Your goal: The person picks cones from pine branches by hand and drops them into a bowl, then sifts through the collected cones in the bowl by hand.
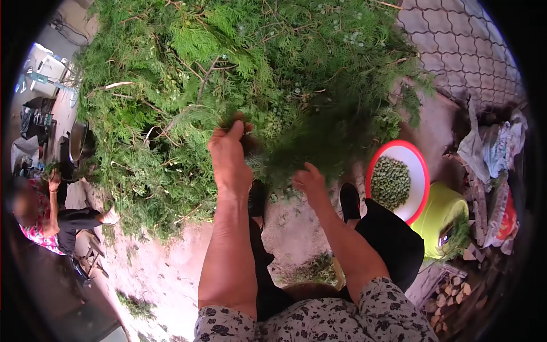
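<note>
A big heap of green conifer branches (pixel 239 68) fills the top and middle of the view. My left hand (pixel 229 151) is at the heap's near edge, its fingers closed round a sprig, with the thumb on top. To its right, my right hand (pixel 309 181) is lower, beside a dark, motion-blurred leafy branch (pixel 319 139); its fingers are partly bent and blurred, and whether they hold anything is unclear. Right of my right hand, a white basin with a red rim (pixel 424 176) holds many small green cones (pixel 390 182).
A yellow-green container (pixel 441 219) stands beside the basin. Firewood (pixel 453 299) and crumpled bags (pixel 496 148) lie at the right. Wire mesh (pixel 461 51) is at the upper right. Another person (pixel 43 214) sits at the far left.
</note>
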